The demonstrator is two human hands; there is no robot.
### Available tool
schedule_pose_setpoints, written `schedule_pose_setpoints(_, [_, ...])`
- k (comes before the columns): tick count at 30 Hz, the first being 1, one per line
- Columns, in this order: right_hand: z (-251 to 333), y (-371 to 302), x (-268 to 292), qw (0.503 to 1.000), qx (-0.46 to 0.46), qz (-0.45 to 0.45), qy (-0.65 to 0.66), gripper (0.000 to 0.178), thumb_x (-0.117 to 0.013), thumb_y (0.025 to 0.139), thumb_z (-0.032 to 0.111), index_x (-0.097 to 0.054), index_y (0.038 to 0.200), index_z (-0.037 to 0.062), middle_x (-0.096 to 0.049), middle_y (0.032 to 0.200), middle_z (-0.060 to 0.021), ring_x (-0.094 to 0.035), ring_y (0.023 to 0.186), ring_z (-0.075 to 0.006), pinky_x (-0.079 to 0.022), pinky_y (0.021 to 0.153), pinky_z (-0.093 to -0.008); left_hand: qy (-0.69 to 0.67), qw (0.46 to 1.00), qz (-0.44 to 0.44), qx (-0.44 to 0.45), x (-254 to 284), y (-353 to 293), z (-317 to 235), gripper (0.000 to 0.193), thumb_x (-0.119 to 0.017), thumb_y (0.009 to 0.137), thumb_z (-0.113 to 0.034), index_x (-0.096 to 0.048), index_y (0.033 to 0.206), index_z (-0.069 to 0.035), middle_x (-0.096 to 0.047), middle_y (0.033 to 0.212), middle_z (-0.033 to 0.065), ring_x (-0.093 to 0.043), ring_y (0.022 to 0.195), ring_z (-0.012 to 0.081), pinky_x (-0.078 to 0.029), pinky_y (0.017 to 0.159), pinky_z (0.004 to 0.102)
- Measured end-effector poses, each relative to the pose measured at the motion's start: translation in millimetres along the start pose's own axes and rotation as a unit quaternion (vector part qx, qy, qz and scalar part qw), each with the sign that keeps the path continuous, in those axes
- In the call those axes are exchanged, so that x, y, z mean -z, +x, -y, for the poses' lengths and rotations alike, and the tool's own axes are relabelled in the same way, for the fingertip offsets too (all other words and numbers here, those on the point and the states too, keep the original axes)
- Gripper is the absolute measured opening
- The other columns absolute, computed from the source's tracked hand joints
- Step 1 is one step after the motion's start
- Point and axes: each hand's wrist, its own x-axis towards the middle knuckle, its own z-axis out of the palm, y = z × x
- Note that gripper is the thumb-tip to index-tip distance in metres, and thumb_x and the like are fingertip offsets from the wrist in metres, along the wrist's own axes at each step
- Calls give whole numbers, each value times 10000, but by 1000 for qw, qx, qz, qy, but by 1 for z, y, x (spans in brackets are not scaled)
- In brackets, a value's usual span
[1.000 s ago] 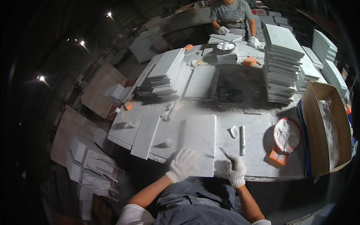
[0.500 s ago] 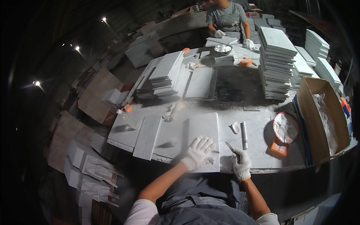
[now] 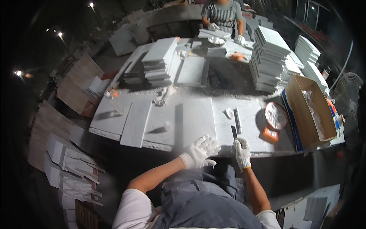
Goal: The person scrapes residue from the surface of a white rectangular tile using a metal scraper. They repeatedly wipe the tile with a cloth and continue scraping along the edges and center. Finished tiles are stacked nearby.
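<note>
A white marble slab [image 3: 199,116] lies on the worktable with its near end toward me. My left hand [image 3: 200,152], in a white knit glove, rests over the slab's near edge with fingers stretched out and thumb apart. Just right of the slab, my gloved right hand [image 3: 243,153] is closed round a knife [image 3: 234,131]. Its narrow flat blade points away from me and looks dark; the handle is hidden in the fist. Beyond that hand lie a slim pale stick [image 3: 238,120] and a small white lump [image 3: 228,113].
A narrower slab [image 3: 136,124], a clear bottle [image 3: 114,101] and a small cup [image 3: 167,126] lie leftward. On the right are a red-rimmed bowl [image 3: 276,115], an orange box [image 3: 270,134] and an open cardboard box [image 3: 310,110]. Tall slab stacks [image 3: 268,61] stand farther back, near a co-worker [image 3: 223,17].
My left hand has slid from the slab's face toward its near edge. The right hand has turned the knife, its blade now pointing straighter away. The whole view has shifted.
</note>
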Motion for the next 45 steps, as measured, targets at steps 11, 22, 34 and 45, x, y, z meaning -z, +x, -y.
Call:
schedule_pose_setpoints(11, [27, -95, 23, 991, -127, 2, 48, 239, -670, 1021, 219, -641, 1169, 32, -638, 846, 0, -621, 689, -98, -559, 598, -279, -42, 999, -14, 29, 15, -40, -18, 733, -357, 1019, -646, -363, 1608, -209, -270, 1705, 78, -174, 1591, 243, -36, 1301, 479])
schedule_pose_setpoints(22, [39, -155, -17, 970, -176, -125, 114, 258, -669, 1022, 237, -651, 1182, 36, -648, 833, 6, -584, 661, -74, -521, 577, -242, -191, 975, -96, 65, -52, 52, 97, 804, -325, 1016, -654, -267, 1635, -144, -219, 1719, 80, -153, 1595, 254, -27, 1291, 489])
schedule_pose_setpoints(34, [47, -182, -24, 959, -184, -198, 90, 254, -662, 1025, 222, -640, 1192, 31, -674, 884, -28, -647, 716, -105, -570, 591, -275, 39, 970, -36, 236, -4, 119, 176, 839, -429, 982, -644, -278, 1637, -141, -230, 1717, 89, -157, 1592, 262, -30, 1289, 457])
schedule_pose_setpoints(45, [45, -164, 10, 958, -213, -158, 108, 274, -632, 1042, 246, -628, 1197, 20, -652, 882, -19, -616, 711, -85, -532, 600, -262, 9, 993, 102, -55, 0, 39, 47, 788, -401, 1024, -613, -334, 1606, -86, -225, 1705, 166, -145, 1592, 332, -36, 1288, 522])
